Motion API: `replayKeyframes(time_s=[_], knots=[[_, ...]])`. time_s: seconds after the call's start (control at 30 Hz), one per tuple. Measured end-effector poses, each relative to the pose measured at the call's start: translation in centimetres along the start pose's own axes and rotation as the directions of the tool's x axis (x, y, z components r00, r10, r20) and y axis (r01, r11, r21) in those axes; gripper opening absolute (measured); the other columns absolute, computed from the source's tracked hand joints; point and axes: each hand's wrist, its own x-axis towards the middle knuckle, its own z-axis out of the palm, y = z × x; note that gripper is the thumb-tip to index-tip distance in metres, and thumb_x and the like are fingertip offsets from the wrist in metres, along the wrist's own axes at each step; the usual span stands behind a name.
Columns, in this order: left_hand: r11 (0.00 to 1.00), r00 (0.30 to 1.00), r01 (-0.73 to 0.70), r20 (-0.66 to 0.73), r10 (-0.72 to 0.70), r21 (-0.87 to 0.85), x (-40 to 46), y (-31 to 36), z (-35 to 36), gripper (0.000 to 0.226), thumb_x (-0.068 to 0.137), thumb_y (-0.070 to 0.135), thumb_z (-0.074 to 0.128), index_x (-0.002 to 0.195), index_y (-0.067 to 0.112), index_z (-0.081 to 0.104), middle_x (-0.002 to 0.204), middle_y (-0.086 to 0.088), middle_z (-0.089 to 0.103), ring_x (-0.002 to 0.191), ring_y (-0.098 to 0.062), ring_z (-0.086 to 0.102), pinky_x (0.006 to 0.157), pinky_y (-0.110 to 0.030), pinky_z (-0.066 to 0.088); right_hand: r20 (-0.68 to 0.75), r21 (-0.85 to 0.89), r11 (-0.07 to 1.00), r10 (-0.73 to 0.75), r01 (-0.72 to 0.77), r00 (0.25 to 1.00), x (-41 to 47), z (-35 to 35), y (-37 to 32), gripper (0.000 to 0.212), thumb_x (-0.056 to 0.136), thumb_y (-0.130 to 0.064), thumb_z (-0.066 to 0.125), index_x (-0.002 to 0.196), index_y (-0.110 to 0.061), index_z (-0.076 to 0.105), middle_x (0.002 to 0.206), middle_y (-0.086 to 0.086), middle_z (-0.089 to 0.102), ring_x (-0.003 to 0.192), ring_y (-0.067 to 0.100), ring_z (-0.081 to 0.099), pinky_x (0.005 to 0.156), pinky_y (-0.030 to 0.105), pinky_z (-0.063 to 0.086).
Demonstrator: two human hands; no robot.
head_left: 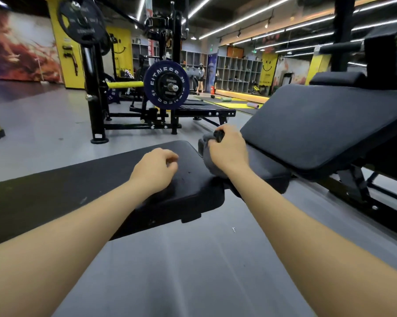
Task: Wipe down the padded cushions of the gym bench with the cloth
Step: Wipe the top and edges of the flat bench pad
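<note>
1. Head cam looks down at the right hand (227,148), fingers curled round a bunched grey cloth (205,154) plus some small black object (218,135) I can't identify

2. Cloth sits right at the gap between the flat seat cushion (188,179) and the tilted back cushion (318,124)

3. Seat pad lies down-left of the grip, back pad runs up and away to the right along its long axis, so the right hand is nearer both

4. Left hand (155,167) hangs over the seat pad, fingers loosely curled, holding nothing

5. Pads look like smooth matte black vinyl with rounded edges, cloth soft and fuzzy, so I'd guess it glides easily
</note>
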Motion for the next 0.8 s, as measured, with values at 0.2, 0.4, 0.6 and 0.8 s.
replayKeyframes(time_s=[0.2, 0.4, 0.6, 0.8], knots=[[0.986, 0.987, 0.162, -0.002, -0.162, -0.047, 0.9, -4.2, -2.1, 0.029, 0.093, 0.021, 0.053, 0.121, 0.016, 0.058, 0.121, -0.001, 0.060, 0.111, -0.020, 0.055, 0.092, -0.031, 0.043, 0.256, -0.074, 0.997, -0.014, 0.034, 0.967, 2.1, 5.4, -4.5, 0.038, 0.086, -0.029, 0.057, 0.119, -0.015, 0.046, 0.124, 0.012, 0.049, 0.109, 0.033, 0.051, 0.088, 0.044, 0.048], [0.946, 0.972, 0.209, -0.053, -0.228, -0.250, 2.7, -3.0, -1.4, 0.029, 0.097, 0.024, 0.043, 0.119, 0.010, 0.054, 0.114, -0.006, 0.058, 0.094, -0.019, 0.053, 0.075, -0.026, 0.037, 0.635, 0.021, 0.998, 0.037, -0.065, 0.772, 3.6, 6.5, -4.0, 0.070, 0.082, -0.059, 0.057, 0.128, -0.008, 0.045, 0.107, 0.006, 0.056, 0.089, 0.019, 0.055, 0.074, 0.029, 0.046], [0.895, 0.941, 0.336, 0.147, -0.305, -0.294, 4.5, 0.3, 0.6, 0.053, 0.097, 0.050, 0.024, 0.136, 0.018, 0.041, 0.138, -0.011, 0.045, 0.124, -0.027, 0.044, 0.090, -0.031, 0.030, 0.438, 0.018, 0.999, -0.046, 0.042, 0.898, 8.6, 4.5, -0.1, 0.050, 0.098, -0.038, 0.041, 0.095, 0.009, 0.058, 0.082, 0.018, 0.057, 0.072, 0.020, 0.042, 0.062, 0.029, 0.032], [0.938, 0.927, 0.339, 0.196, -0.321, -0.068, 4.9, 1.7, 2.7, 0.043, 0.094, 0.044, 0.037, 0.127, 0.017, 0.041, 0.130, -0.011, 0.039, 0.120, -0.034, 0.039, 0.097, -0.033, 0.034, 0.417, -0.217, 0.906, -0.251, 0.364, 0.874, 12.0, 5.9, 4.9, 0.021, 0.091, -0.022, 0.050, 0.101, -0.011, 0.066, 0.103, 0.009, 0.061, 0.102, 0.028, 0.054, 0.086, 0.037, 0.047]])
